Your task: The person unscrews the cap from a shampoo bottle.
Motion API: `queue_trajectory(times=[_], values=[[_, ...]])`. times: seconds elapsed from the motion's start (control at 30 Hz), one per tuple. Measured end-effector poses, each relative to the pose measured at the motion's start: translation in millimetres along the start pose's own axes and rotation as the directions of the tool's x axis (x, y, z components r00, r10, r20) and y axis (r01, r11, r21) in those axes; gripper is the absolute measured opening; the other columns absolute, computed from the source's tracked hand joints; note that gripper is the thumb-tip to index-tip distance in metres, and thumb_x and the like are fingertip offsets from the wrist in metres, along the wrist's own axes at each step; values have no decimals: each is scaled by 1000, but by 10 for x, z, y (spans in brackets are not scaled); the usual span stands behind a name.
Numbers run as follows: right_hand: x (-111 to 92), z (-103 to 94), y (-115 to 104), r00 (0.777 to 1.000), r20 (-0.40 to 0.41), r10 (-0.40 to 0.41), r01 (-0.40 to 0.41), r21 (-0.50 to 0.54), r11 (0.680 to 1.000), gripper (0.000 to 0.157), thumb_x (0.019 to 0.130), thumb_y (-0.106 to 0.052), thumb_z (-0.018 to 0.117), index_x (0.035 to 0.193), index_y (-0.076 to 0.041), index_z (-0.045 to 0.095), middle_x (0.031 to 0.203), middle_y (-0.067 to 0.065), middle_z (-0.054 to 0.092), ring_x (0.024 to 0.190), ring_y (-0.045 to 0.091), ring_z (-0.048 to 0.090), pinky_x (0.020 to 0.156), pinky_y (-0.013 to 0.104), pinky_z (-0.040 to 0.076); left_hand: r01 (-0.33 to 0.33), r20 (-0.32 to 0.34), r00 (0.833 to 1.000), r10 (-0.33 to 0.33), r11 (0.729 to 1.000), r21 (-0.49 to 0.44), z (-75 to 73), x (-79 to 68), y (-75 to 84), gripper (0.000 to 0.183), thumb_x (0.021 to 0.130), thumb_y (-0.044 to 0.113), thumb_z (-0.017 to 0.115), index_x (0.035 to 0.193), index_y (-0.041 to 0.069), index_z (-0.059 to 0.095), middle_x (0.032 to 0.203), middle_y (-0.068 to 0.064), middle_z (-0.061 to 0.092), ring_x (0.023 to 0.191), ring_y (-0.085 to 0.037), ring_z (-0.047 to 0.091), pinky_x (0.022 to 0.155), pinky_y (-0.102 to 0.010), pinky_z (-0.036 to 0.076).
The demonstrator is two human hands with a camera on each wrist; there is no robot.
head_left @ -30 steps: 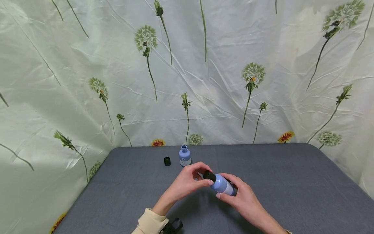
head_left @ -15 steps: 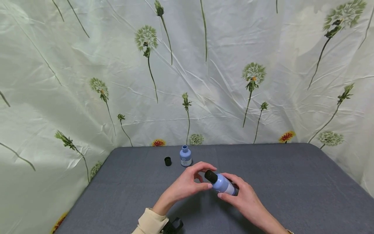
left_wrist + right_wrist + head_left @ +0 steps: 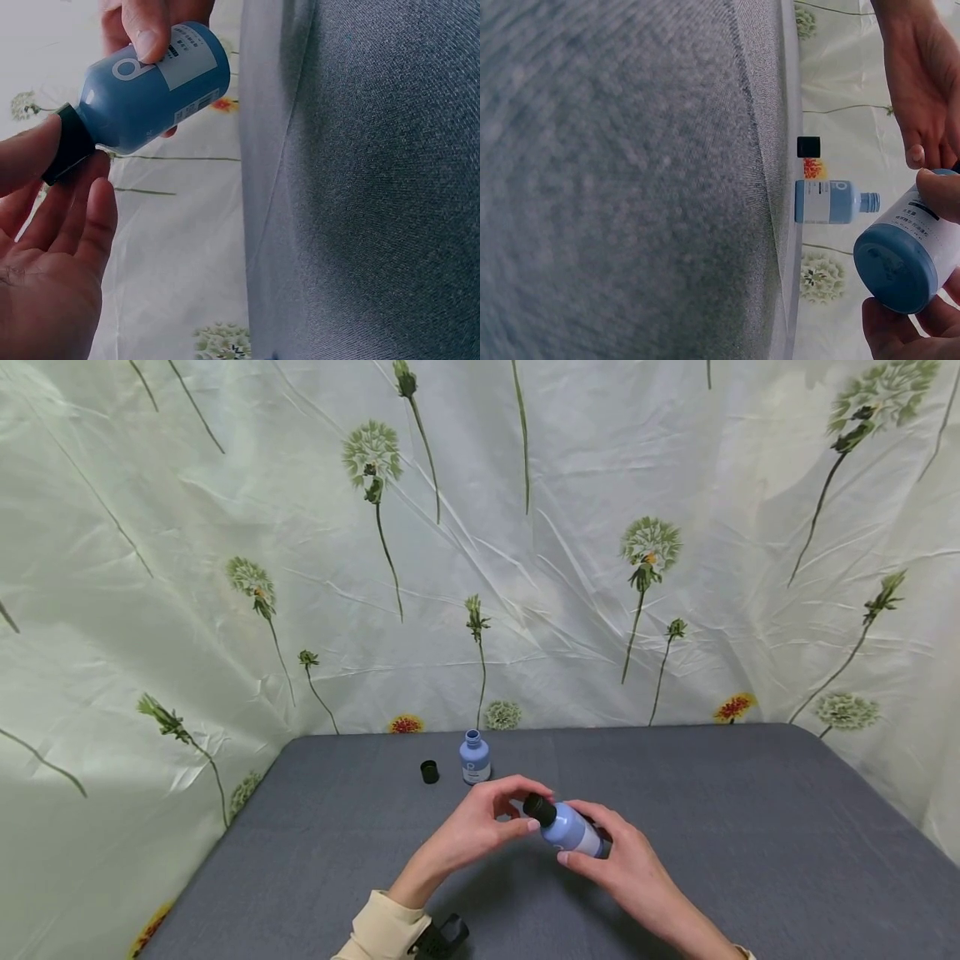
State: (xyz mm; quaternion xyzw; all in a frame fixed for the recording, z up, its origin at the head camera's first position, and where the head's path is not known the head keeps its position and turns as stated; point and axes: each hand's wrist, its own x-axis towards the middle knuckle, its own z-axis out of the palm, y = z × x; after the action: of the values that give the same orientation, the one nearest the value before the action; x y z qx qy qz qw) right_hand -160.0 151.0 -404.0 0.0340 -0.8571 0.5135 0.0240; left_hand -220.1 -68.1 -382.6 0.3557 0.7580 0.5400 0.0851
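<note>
My right hand grips a small blue bottle with a white label, tilted above the table with its neck toward the left. On that bottle sits a black screw cap, which my left hand pinches between thumb and fingers. In the left wrist view the left thumb lies across the cap, with the fingers on its other side. The right thumb presses on the bottle's label there. From the right wrist view, the bottle's base faces the camera, while its cap is mostly out of frame.
A second blue bottle, uncapped, stands upright at the table's back. Left of it is a loose black cap. The grey cloth-covered table ends at a white floral curtain. A black strap device is on the left wrist.
Half a second ago the left thumb and fingers were spread wider around the cap; now they have closed in on it. Both hands and the bottle stay nearly in place.
</note>
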Motion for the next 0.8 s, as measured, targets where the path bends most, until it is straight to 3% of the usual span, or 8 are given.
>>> queue_trajectory(times=[0.27,0.67,0.8], values=[[-15,4,0,1000,-4,-18,18,-8,1000,54,77,-24,85,126,-24,62,119,4,60,99,22,54,80,39,44,56,-72,996,-54,998,18,16,3,-9,26,88,22,77,112,19,69,99,5,66,88,-18,60,73,-34,48],[-17,21,4,999,-15,-30,30,-28,999,54,77,-23,85,126,-23,63,119,3,60,99,21,54,81,39,45,139,-130,982,-139,990,-14,59,31,-45,25,84,19,81,105,16,67,93,3,64,80,-25,58,67,-27,45],[-14,28,2,999,-18,-27,27,-35,999,55,77,-22,85,127,-23,63,119,3,60,100,21,55,81,39,45,139,-143,980,-138,990,-7,68,30,-40,25,83,21,81,103,15,66,92,2,63,77,-19,57,66,-27,46]])
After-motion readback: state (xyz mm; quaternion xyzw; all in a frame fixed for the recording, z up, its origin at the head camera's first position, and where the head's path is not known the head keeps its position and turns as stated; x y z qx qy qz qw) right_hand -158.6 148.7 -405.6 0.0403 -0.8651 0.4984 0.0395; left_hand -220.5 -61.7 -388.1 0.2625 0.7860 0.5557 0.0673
